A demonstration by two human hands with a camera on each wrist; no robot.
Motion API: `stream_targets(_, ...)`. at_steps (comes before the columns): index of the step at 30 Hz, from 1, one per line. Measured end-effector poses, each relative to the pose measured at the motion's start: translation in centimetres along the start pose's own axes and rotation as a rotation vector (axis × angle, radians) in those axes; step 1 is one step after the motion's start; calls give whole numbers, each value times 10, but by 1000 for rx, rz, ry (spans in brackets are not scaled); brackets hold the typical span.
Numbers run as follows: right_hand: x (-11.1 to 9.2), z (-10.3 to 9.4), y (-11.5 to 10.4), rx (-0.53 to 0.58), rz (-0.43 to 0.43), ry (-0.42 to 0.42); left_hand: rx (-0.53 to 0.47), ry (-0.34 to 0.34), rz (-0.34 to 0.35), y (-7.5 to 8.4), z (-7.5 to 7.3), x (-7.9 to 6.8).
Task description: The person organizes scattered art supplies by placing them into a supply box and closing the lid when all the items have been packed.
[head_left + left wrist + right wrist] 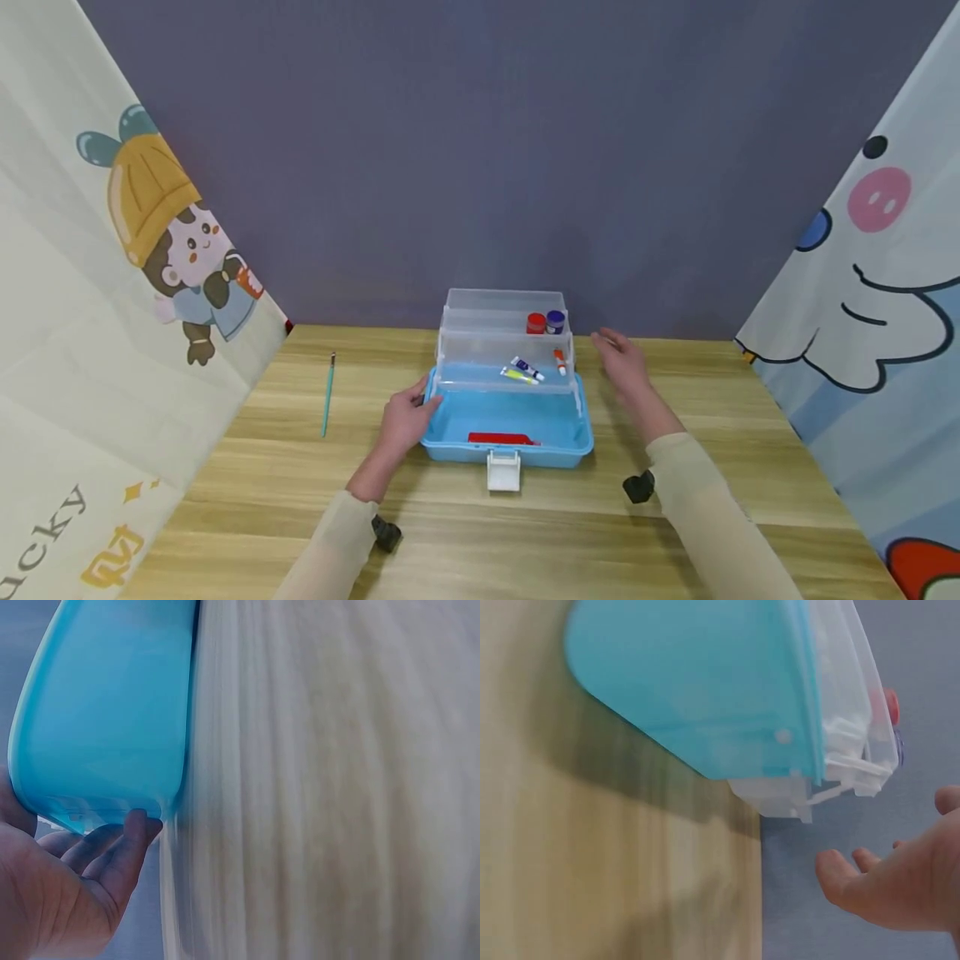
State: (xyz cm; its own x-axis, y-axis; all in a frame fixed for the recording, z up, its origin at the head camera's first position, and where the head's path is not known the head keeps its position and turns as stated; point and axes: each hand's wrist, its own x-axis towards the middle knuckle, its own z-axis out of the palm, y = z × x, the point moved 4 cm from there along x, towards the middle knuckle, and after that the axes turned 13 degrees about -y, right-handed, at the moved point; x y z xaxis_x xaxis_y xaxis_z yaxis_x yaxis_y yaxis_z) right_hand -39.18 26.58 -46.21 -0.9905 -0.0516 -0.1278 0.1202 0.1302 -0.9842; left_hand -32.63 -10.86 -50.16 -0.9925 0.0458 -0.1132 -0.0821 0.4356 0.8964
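A blue storage box (450, 453) stands unfolded on the table, its clear trays (472, 354) raised in tiers behind the blue base. My left hand (405, 419) grips the base's left side, thumb at the rim and fingers round the outside in the left wrist view. Apart from the box's right side, my right hand (622, 362) hovers with relaxed fingers and holds nothing. The trays carry a red jar (536, 323), a purple jar (555, 322), a purple-labelled paint tube (527, 368), a yellow one (520, 377) and an orange one (560, 362). A red tube (498, 438) lies inside the base.
A teal paintbrush (328, 396) lies on the wooden table (247, 475), left of the box. The white latch (503, 472) hangs from the box's front. A grey-blue wall (450, 167) rises behind the table, with printed curtains (60, 292) at both sides.
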Motion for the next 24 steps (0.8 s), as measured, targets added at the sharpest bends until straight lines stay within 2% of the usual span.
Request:
stream_targets(2, -21, 9, -12, -3, 22, -12, 5, 1, 2, 0, 0, 0)
stream_targets(6, -40, 17, -15, 27, 44, -66, -1, 4, 1, 0, -1, -1)
stream_targets(9, -48, 19, -8, 33, 51, -94, -9, 2, -3, 0, -1, -2)
stream_targets(16, -60, 23, 17, -9, 2, -120, -9, -4, 8, -1, 1, -3)
stream_targets(24, -74, 41, 25, -97, 84, -147, -15, -1, 6, -1, 1, -3)
